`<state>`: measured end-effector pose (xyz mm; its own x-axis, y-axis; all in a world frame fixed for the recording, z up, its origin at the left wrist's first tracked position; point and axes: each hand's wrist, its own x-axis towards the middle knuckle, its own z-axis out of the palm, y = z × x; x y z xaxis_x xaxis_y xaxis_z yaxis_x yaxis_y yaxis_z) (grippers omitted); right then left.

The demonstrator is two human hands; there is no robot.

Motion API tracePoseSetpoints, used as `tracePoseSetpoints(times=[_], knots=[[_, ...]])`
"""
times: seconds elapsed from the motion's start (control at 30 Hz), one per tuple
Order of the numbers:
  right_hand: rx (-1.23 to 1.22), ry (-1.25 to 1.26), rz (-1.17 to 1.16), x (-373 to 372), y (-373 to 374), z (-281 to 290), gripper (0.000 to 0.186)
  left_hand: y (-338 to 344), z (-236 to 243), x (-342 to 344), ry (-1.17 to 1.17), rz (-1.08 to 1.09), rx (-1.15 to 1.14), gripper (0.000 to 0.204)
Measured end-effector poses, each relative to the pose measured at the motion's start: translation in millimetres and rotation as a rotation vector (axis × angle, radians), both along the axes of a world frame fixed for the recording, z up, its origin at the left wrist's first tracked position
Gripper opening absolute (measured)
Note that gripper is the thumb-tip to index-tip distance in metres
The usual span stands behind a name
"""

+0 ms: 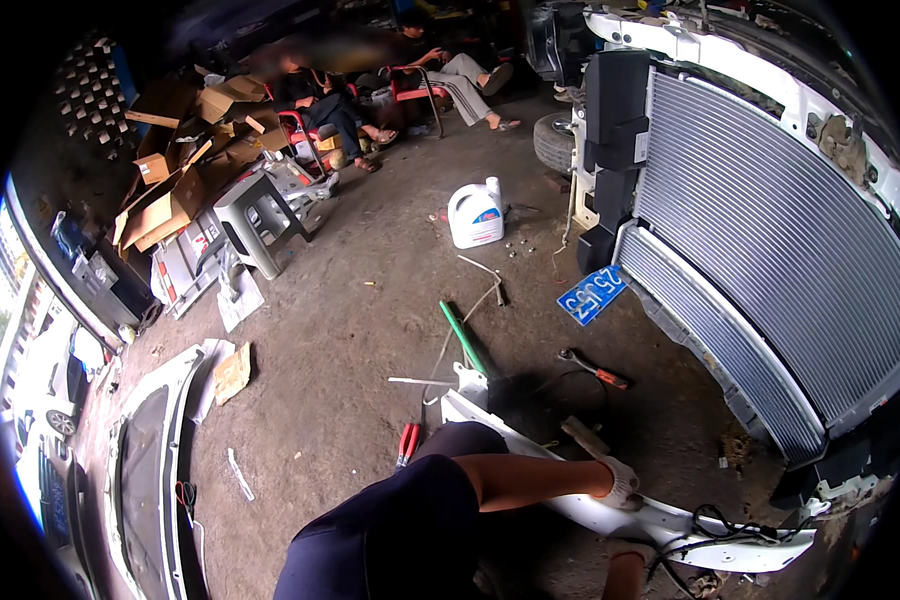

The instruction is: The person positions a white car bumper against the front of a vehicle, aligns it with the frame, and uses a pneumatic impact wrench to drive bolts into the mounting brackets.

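A long white metal car beam (560, 497) lies slantwise on the ground in front of me. My left hand (620, 483), in a pale work glove, is closed over its upper edge near the middle. My right hand (632, 550) is low beside the beam's near side; its fingers are dark and hidden. Black wiring (710, 522) with loose loops lies along the beam's right end. A short wooden-looking bar (584, 437) rests just beyond my left hand. Past the beam lies a ratchet wrench (595, 369) with an orange grip. Red-handled pliers (407, 444) are by my left knee.
At right stands an opened car front with its radiator (760, 230); a blue licence plate (591, 295) lies under it. A green bar (462, 337), a white jug (477, 215), a grey stool (260, 215) and a car panel (150, 470) are around. Two people sit behind.
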<state>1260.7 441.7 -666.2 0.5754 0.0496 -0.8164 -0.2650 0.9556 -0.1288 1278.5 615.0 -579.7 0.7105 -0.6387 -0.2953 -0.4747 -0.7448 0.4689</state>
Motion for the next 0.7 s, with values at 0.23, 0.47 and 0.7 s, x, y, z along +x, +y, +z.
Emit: tracePoseSetpoints(times=[0.23, 0.47, 0.7], knots=[[0.056, -0.004, 0.038, -13, 2, -11, 0.06, 3, -58, 23, 0.009, -0.232, 0.188, 0.052], [0.093, -0.118, 0.035, -35, -5, -14, 0.059, 122, -58, 127, 0.771, 0.359, -0.825, 0.02], [-0.028, 0.007, -0.059, -31, -29, -19, 0.052, 272, -49, 244, -0.031, 1.756, -0.933, 0.025]])
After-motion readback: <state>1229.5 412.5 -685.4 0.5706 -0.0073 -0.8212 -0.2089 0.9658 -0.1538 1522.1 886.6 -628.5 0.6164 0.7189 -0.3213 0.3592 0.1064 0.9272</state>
